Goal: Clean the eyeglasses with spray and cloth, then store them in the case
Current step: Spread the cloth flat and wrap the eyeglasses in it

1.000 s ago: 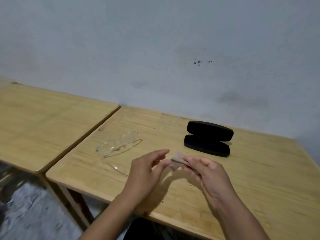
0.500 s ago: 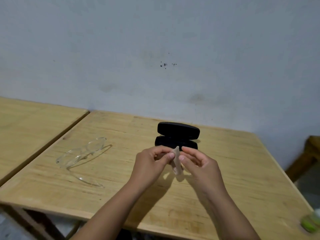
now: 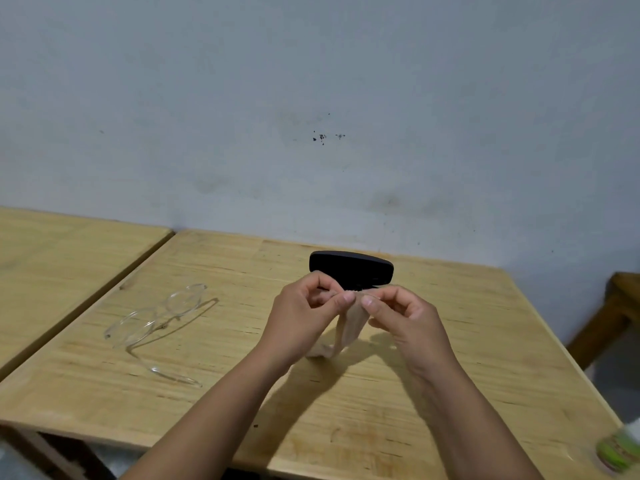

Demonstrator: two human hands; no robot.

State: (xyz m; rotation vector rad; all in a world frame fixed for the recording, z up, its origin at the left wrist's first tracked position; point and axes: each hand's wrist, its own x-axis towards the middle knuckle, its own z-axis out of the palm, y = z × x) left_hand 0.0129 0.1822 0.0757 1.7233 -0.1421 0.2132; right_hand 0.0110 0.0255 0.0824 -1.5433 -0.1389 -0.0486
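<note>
At the near right corner of the worktop [image 3: 398,427], a blurred green and white object [image 3: 620,452] sat cut off by the picture's edge; what it was could not be told. Two bare forearms reached forward over the worktop from the near edge, meeting above its middle. The left hand [image 3: 304,320] and the right hand [image 3: 405,318] were drawn close together, thumbs and forefingers almost touching, and each pinched the top edge of a small beige cloth [image 3: 348,329]. The cloth hung down folded between them, its lower end resting on or just above the wood; which of the two could not be told. The hands' shadow fell on the boards beneath the cloth.

Well to the left of the cloth, the clear-framed eyeglasses [image 3: 157,318] lay on the worktop, touched by neither hand. Their lenses faced the far left, and one temple arm stretched toward the near edge, with its curved tip nearest the person.

Just beyond the cloth, partly hidden behind the fingertips, stood the black case [image 3: 351,266], open, its lid raised toward the wall.

Left of the case, across a narrow gap, a second wooden table [image 3: 69,247] stood alongside. To the far right of the case, part of a dark wooden piece of furniture [image 3: 620,306] showed at the edge. Behind the case rose a pale grey wall [image 3: 311,98] with a few dark specks.
</note>
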